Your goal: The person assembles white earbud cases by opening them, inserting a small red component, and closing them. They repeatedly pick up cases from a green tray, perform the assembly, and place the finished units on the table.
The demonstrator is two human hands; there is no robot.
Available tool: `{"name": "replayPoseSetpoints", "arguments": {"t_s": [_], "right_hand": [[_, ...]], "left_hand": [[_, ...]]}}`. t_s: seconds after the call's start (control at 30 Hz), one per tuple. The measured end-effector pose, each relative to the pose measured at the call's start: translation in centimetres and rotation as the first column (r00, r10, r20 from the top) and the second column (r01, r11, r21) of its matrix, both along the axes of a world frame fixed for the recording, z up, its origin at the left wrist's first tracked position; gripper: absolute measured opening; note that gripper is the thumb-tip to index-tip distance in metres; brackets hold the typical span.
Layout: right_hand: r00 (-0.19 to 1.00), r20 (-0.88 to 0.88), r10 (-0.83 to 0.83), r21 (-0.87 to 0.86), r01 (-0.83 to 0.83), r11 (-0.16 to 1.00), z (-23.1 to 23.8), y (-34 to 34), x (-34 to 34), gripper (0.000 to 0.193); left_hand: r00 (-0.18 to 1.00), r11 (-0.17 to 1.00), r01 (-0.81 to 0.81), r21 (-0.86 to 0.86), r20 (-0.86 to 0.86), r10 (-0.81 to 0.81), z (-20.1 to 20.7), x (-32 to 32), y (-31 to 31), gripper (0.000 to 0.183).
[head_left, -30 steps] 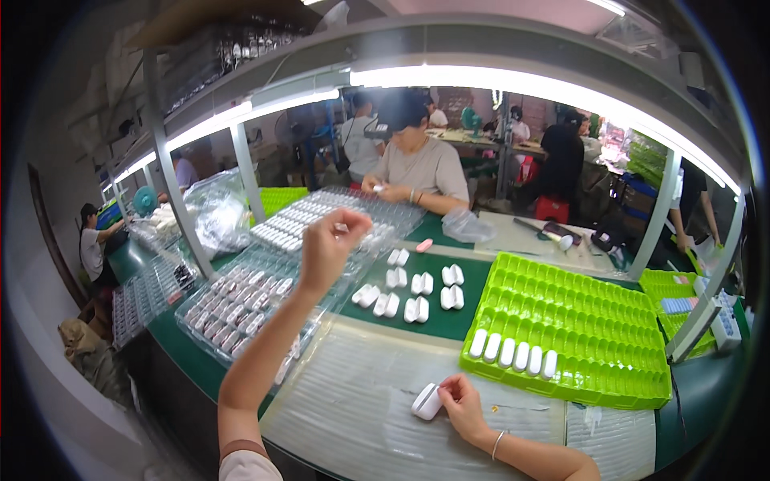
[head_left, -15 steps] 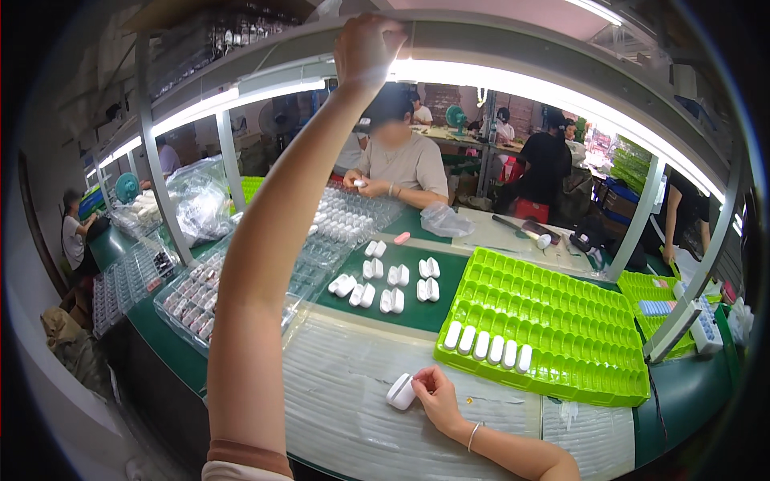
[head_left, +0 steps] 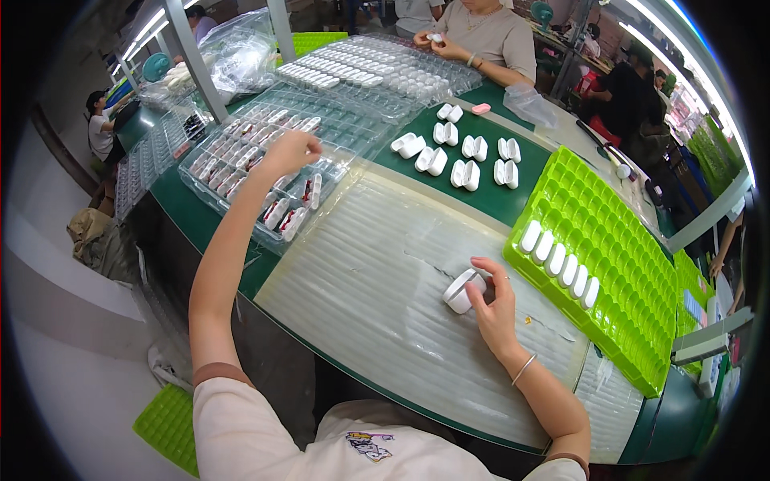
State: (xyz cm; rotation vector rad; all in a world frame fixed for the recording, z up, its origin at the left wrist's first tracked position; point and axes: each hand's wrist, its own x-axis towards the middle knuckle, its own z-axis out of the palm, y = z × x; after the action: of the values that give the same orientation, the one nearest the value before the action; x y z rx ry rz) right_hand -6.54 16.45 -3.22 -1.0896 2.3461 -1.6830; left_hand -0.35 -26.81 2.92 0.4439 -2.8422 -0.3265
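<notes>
My left hand (head_left: 290, 152) is over a clear compartment tray (head_left: 192, 167) at the left. Its fingers are loosely bent, with nothing visible in them. White-and-red parts (head_left: 293, 223) fill some of the tray's compartments. On the pale ribbed mat (head_left: 361, 272), my right hand (head_left: 497, 309) has its thumb and fingers around the right end of a white earbud case (head_left: 459, 293). The case is tilted, with a dark seam along it. Beyond the mat, several white cases with lids open (head_left: 465, 174) stand on the green tabletop (head_left: 513, 204).
To the right, a bright green tray (head_left: 618, 264) holds a short row of white cases (head_left: 565, 269). Clear trays of white pieces (head_left: 361, 68) lie at the back, before a co-worker (head_left: 497, 40) handling a small white piece. A metal post (head_left: 192, 60) rises at the left.
My left hand has come down from the overhead lamp frame to above the clear tray. My right hand's fingers have spread around the case. The view has tilted downward.
</notes>
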Motion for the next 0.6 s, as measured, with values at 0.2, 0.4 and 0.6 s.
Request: {"name": "replayPoseSetpoints", "arguments": {"t_s": [0.2, 0.4, 0.6], "right_hand": [[0.934, -0.346, 0.089, 0.289, 0.016, 0.957, 0.8, 0.3, 0.0, 0.026], [0.894, -0.1, 0.437, 0.785, -0.199, 0.586, 5.6, 4.6, -3.0, 0.02], [0.874, 0.09, 0.478, 0.79, -0.355, 0.5, 7.8, 8.6, -5.3, 0.025]], "left_hand": [[0.962, 0.965, -0.25, 0.077, 0.132, 0.238, -2.4, 0.4, 2.4, 0.038], [0.97, 0.963, -0.242, 0.121, 0.047, 0.238, -3.8, 0.7, 4.0, 0.036], [0.941, 0.947, -0.317, 0.058, -0.106, 0.322, -0.9, 2.1, 6.1, 0.026]]}}
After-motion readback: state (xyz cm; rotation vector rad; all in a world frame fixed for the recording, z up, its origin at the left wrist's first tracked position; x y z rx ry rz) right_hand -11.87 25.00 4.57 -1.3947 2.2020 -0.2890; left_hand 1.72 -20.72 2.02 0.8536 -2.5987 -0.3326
